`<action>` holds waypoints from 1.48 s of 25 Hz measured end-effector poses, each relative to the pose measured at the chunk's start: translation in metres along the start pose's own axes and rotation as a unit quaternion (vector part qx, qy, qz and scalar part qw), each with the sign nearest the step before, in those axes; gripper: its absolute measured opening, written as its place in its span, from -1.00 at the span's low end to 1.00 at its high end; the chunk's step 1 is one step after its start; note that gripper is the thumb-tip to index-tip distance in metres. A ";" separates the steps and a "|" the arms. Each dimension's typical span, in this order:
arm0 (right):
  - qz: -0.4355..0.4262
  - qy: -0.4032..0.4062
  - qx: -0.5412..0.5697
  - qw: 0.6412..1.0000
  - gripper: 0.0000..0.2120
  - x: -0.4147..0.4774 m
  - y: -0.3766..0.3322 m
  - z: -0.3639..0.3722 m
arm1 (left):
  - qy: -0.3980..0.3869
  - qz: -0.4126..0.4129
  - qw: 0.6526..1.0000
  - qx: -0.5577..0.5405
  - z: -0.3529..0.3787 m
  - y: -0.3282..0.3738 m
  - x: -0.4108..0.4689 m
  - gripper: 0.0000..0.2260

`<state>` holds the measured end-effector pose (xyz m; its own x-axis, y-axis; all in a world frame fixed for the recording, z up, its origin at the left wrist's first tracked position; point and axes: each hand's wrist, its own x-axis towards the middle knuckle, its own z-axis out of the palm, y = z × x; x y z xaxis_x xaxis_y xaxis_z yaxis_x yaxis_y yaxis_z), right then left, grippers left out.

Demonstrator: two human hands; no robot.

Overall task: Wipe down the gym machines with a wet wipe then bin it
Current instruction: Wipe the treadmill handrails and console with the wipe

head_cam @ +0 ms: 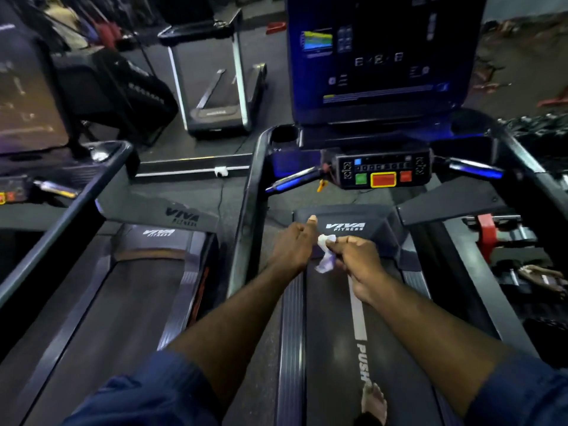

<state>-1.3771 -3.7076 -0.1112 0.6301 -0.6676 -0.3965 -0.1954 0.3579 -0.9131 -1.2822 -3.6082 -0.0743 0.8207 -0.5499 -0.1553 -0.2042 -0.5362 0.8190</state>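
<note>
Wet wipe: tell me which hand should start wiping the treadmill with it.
Right, probably. The right hand pinches the wet wipe in its fingers. The left hand sits beside the wipe's top with its thumb out; whether it grips the wipe is unclear.

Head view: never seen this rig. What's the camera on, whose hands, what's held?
There is no robot and only one picture: a wide-angle camera worn on a person's head, looking forward and down. The bare arms are the wearer's. The right hand pinches a small white wet wipe; the left hand is curled beside it, and whether it also grips is unclear. The person stands on a treadmill belt, a bare foot showing. Ahead are its button panel and lit screen. A second treadmill sits to the left.
</note>
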 end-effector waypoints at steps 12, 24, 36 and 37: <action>-0.289 0.212 -0.201 0.912 -0.79 0.212 -0.117 -0.079 | -0.064 0.082 0.983 0.154 0.072 0.056 0.188 -0.38; -0.414 0.087 -0.445 0.789 -0.72 0.269 -0.014 -0.027 | -0.237 0.094 0.900 0.353 0.071 0.020 0.372 0.03; -0.420 0.107 -0.420 0.797 -0.82 0.270 -0.017 -0.037 | -0.182 0.298 0.883 0.313 0.066 0.003 0.364 0.26; -0.420 0.125 -0.416 0.797 -0.83 0.277 -0.023 -0.037 | -0.173 0.304 0.876 0.332 0.067 0.001 0.363 0.24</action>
<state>-1.2258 -3.9253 -0.2033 0.6528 -0.5891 0.4763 -0.2790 -0.7715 -0.5717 -1.0202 -3.8514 -0.1665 0.2659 -0.9625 -0.0539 -0.9068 -0.2687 0.3247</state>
